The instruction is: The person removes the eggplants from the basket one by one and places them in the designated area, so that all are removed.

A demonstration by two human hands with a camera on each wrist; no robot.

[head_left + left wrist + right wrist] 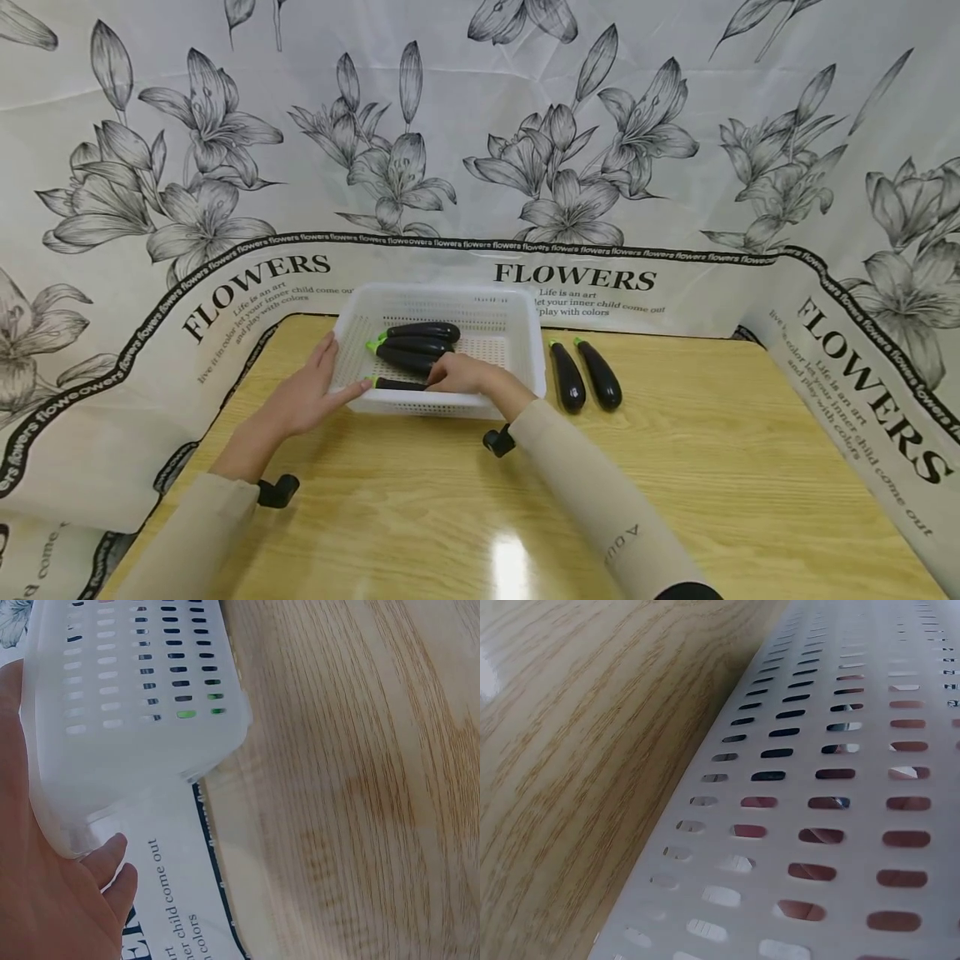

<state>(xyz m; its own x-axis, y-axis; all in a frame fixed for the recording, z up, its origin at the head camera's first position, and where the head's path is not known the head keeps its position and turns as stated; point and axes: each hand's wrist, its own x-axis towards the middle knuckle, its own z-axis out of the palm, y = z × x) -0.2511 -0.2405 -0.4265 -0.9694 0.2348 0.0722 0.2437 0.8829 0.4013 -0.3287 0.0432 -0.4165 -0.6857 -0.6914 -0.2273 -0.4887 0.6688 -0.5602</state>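
Note:
A white perforated plastic basket [532, 358] stands at the back of the table with several dark eggplants in it. My left hand [303, 400] rests against its front left corner, thumb stretched along the front rim, fingers fairly straight on the left side. In the left wrist view the palm [37, 900] lies along the corner. Inside the basket, my right hand [461, 375] grips the right end of the front eggplant [400, 385]; its green stem points left. Behind it lie other eggplants [420, 329], side by side. The right wrist view shows that hand only through the basket's slots.
Right of the basket, two eggplants [567, 379] [600, 375] lie on the wooden table [675, 500], stems toward the back. A flower-printed cloth [420, 192] hangs behind the table and along its sides, close behind the basket.

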